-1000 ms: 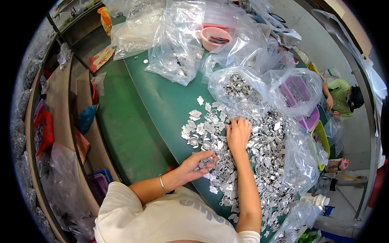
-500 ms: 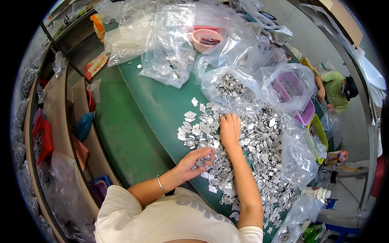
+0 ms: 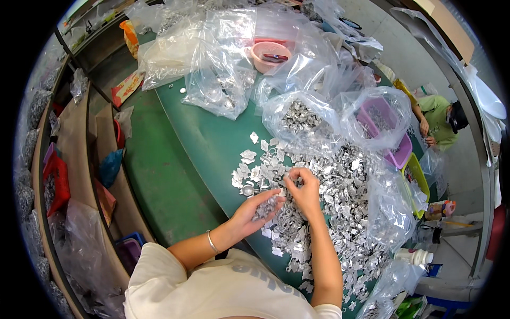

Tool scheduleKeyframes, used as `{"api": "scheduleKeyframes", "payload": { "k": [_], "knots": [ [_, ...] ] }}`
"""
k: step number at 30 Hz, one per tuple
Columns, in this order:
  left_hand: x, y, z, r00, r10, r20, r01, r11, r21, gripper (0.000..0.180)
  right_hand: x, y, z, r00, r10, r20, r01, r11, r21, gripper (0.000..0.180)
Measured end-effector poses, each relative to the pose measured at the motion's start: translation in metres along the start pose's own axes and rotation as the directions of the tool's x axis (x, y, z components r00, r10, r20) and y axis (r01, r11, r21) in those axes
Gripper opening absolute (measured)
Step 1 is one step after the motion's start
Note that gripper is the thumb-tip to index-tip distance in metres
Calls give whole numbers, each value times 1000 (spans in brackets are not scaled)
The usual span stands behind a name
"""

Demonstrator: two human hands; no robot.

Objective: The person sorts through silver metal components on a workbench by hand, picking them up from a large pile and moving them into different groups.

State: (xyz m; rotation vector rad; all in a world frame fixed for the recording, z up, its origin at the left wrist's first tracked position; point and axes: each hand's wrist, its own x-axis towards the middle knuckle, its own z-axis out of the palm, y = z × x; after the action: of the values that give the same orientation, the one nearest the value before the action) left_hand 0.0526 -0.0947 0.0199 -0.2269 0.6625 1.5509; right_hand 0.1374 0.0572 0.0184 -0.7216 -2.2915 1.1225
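A wide heap of small silver metal pieces [image 3: 340, 196] covers the green table [image 3: 196, 138], some flat and leaf-like, others rounded. My left hand [image 3: 254, 213] is cupped palm up at the heap's left edge, with several of the silver pieces [image 3: 265, 207] in its palm and curled fingers. Just to its right, my right hand [image 3: 305, 192] hovers low over the heap, thumb and forefinger brought together. What sits between those fingertips, if anything, is too small to make out. Flat pieces [image 3: 247, 156] lie loosely spread beyond my left hand.
Clear plastic bags [image 3: 218, 80] line the table's far side, one [image 3: 300, 117] open with metal parts. Nearby are a pink bowl [image 3: 260, 65], a purple basket [image 3: 405, 151] and a green basket [image 3: 423, 178]. A white bottle [image 3: 414, 256] stands right. A person in green [image 3: 441, 125] works beyond.
My right hand has drawn back from the heap's far part toward my left hand, its fingers going from reaching forward to a pinch. My left hand stays nearly in place.
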Motion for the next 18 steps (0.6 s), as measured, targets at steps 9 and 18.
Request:
{"api": "scheduleKeyframes", "payload": {
  "k": [9, 18],
  "knots": [
    [24, 1, 11, 999, -43, -8, 41, 986, -164, 21, -51, -39, -33, 993, -38, -112, 55, 988, 146, 19],
    [114, 61, 97, 940, 335, 65, -310, 918, -246, 9, -122, -16, -47, 966, 258, -27, -238, 921, 307, 25]
  ]
}}
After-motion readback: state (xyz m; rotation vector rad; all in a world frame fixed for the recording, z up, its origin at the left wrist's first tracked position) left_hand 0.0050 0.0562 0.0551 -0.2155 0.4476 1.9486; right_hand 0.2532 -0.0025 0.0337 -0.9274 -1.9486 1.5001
